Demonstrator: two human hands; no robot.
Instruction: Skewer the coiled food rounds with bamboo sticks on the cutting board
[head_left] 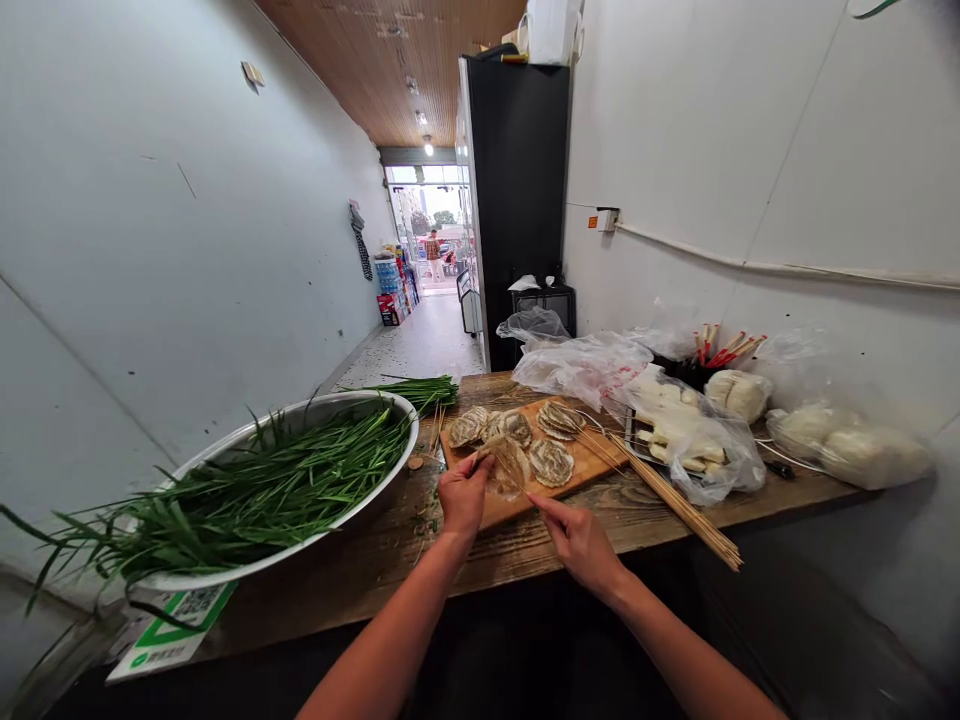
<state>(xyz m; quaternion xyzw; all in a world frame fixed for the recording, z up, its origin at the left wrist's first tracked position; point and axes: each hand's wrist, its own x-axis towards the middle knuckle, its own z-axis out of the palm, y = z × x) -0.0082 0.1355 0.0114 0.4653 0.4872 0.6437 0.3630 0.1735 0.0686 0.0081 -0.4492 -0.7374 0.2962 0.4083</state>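
In the middle of the head view, a thin, round, translucent brownish sheet is stretched between my hands over a wooden cutting board. My left hand pinches its upper left edge. My right hand is closed at its lower right edge, fingertips pressed together; whether a skewer is also in them I cannot tell. Wrinkled round pieces of the same kind lie on the board, one beside the held sheet and several behind it. A bundle of bamboo skewers rests slantwise to the right, some tips over the board.
A large metal basin heaped with green chives stands left. More chives lie behind it. At right are a plastic-covered tray of pale pieces, bagged white food and red-tipped sticks. A green-and-white QR card sits front left.
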